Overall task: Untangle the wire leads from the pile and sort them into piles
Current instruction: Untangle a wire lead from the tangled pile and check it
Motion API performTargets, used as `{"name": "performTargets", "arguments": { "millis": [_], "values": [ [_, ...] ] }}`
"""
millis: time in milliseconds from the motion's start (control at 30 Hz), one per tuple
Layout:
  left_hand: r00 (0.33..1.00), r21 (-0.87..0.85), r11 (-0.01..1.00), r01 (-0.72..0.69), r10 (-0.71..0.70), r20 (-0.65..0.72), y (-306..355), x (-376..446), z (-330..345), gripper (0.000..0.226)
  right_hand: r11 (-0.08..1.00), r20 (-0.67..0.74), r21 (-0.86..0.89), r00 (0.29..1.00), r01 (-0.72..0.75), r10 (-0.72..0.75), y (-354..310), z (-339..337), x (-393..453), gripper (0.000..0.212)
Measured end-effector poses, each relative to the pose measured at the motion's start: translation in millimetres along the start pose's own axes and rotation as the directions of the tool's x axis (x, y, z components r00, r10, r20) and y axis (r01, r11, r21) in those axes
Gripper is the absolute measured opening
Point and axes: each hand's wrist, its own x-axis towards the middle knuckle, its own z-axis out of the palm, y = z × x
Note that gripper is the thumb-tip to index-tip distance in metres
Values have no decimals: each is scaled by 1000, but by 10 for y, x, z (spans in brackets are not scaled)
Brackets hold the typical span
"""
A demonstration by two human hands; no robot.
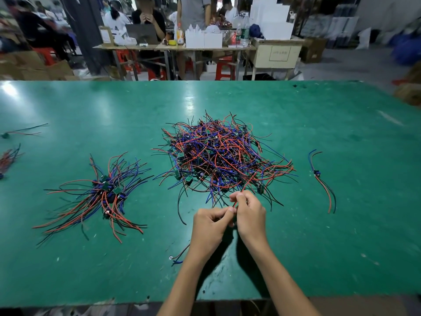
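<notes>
A big tangled pile (224,156) of red, blue and black wire leads with small green boards lies mid-table. A sorted pile (102,195) fans out to its left. One single lead (319,176) lies alone at the right. Just in front of the tangle, my left hand (211,226) and my right hand (249,213) meet, both pinching a red wire (248,183) that runs up into the pile. A few loose wires (178,258) lie under my left forearm.
The green table (341,236) ends at a near edge by my elbows. More leads (9,156) sit at the far left edge. Behind the table, people sit and stand at benches with boxes and red stools.
</notes>
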Motion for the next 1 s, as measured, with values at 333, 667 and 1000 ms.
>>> {"name": "performTargets", "arguments": {
  "millis": [333,667,1000],
  "values": [
    [1000,54,998,18,-18,8,40,-62,0,25,998,-195,56,980,-29,39,-223,-103,260,28],
    [998,54,997,58,-59,15,52,-95,-12,16,710,165,585,915,-392,369,-196,-302,282,19],
    [985,-4,991,135,-134,112,194,-11,-50,30,977,213,211,973,42,-88,84,-208,-85,26]
  ]
}}
